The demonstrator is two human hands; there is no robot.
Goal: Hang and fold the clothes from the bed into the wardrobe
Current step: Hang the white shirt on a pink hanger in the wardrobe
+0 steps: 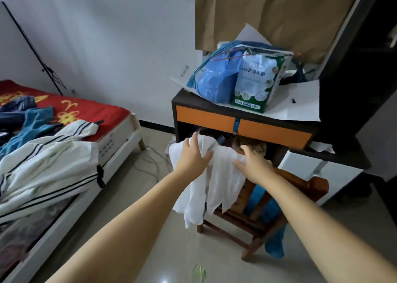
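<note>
1. Two hands are out over a white garment [217,175] draped on the back of a wooden chair [300,186]; the left hand [194,157] lies on the cloth's upper left part with fingers spread and fairly straight, its thumb against a fold, gripping nothing that I can see; the right hand [252,164] rests flat on the cloth's right part, fingers extended, also not closed on anything.
2. Both palms press or smooth the garment rather than pinch it; the cloth hangs in loose folds down the chair's front, its hem clear of the floor.
3. Step in hand, as I judge it: folding one piece, with the chair used as a support, or setting it there before folding; which of the two I cannot tell.
4. More clothes wait on the bed [120,140] at left: a white striped garment [49,158] spilling over the edge, a teal one [36,121] behind it; so the task looks early.
5. Next move calls for a real grip on two corners or the shoulders, lifting the cloth free of the chair so it can be squared and folded.
6. Dark wardrobe [361,72] stands at right, past the cluttered desk [242,123]; the folded piece must go there.
</note>
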